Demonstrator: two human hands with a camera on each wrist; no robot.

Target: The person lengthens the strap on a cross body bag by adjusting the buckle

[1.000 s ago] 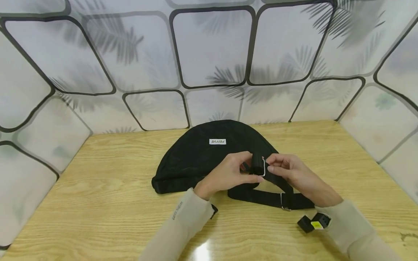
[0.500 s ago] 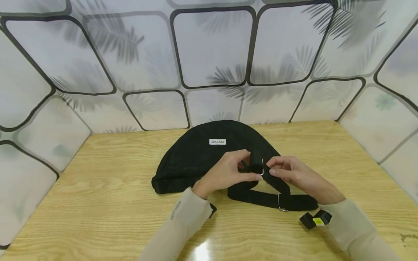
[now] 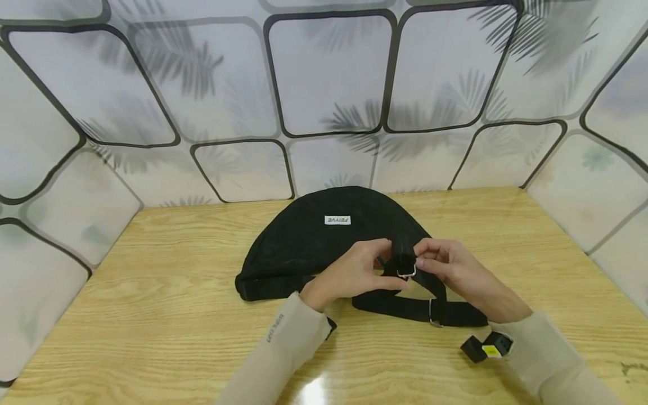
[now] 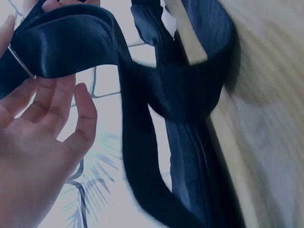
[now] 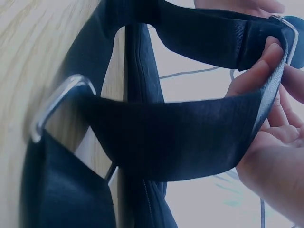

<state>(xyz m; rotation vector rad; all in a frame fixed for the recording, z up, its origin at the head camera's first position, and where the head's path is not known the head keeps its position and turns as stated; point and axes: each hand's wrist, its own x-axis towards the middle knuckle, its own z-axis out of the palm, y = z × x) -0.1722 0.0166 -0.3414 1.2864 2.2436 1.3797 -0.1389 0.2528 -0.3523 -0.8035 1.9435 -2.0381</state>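
A black half-moon bag [image 3: 304, 242] with a small white label lies on the table, its black webbing strap [image 3: 395, 304] trailing in front and to the right. My left hand [image 3: 349, 273] holds a folded part of the strap between thumb and fingers, raised in front of the bag. At that fold hangs a silver metal buckle [image 3: 406, 274]. From the other side, my right hand [image 3: 455, 273] pinches the strap beside the buckle. In the right wrist view the strap [image 5: 171, 137] loops down from the right hand's fingers [image 5: 270, 57]. A second metal slider [image 3: 433, 313] sits lower on the strap.
The wooden table [image 3: 152, 315] spreads around the bag, with a patterned cloth wall [image 3: 329, 73] behind and at both sides. A small black device with a yellow label [image 3: 490, 350] is at the right wrist.
The right hand drew slightly away to the right, then came back to the strap. The buckle has turned from facing right to facing down toward the front. The bag body stayed put.
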